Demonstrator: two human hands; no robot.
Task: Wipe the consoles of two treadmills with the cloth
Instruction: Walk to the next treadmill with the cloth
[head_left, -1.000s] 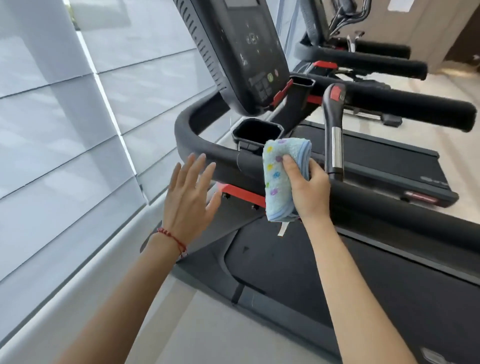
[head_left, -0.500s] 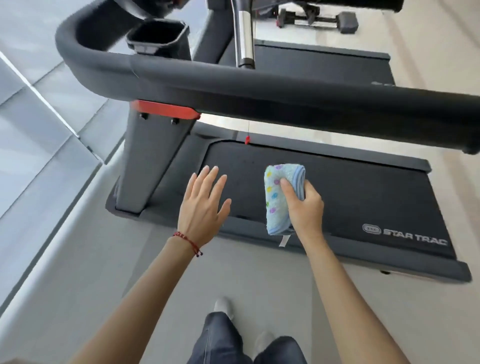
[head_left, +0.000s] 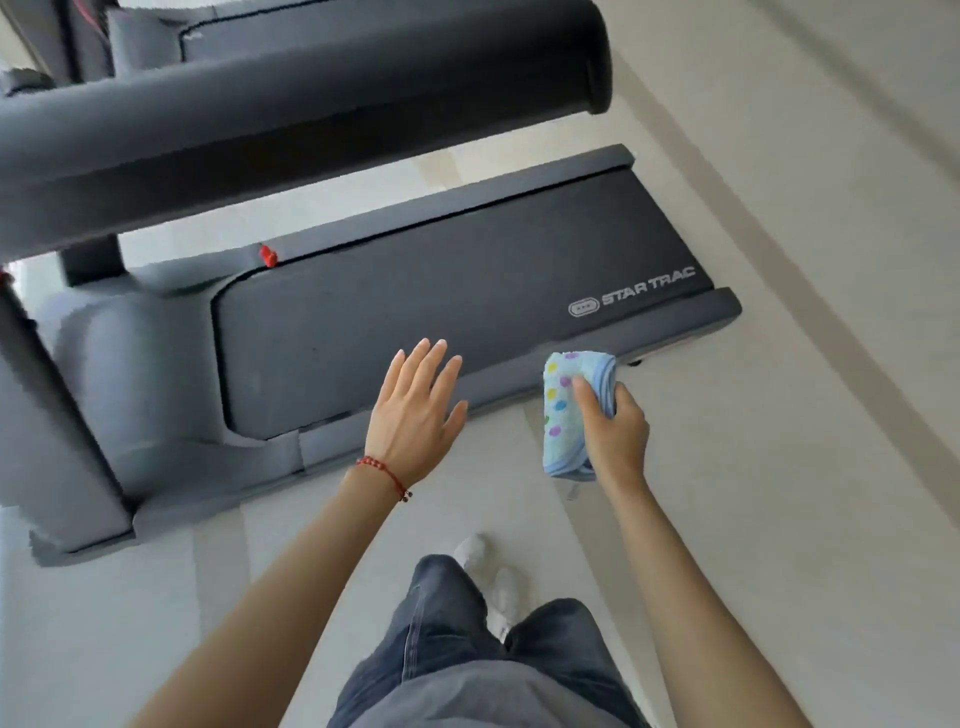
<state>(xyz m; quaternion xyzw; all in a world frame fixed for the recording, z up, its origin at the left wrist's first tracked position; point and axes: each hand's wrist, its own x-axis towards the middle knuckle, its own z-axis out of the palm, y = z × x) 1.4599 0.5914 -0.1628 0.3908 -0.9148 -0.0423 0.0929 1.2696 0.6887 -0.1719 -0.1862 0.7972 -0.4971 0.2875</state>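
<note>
Head view | left hand (head_left: 415, 410) flat, fingers straight | right hand (head_left: 615, 431) grip grasping folded cloth (head_left: 563, 410)

Floor (head_left: 810, 467): pale beige, smooth, it fills the right side and the near part of the view.
Floor stripes (head_left: 831, 291): long bands, a little darker and a little lighter, run diagonally from the far middle to the near right.
Light: soft and even daylight, brighter on the floor at the far left, under the big machine.
Shadows: weak grey shadow lies on the floor just beside the near edge of the machine base.
Walls and windows: they do not show from this downward angle.
Sharpness: the far left corner is blurred.
</note>
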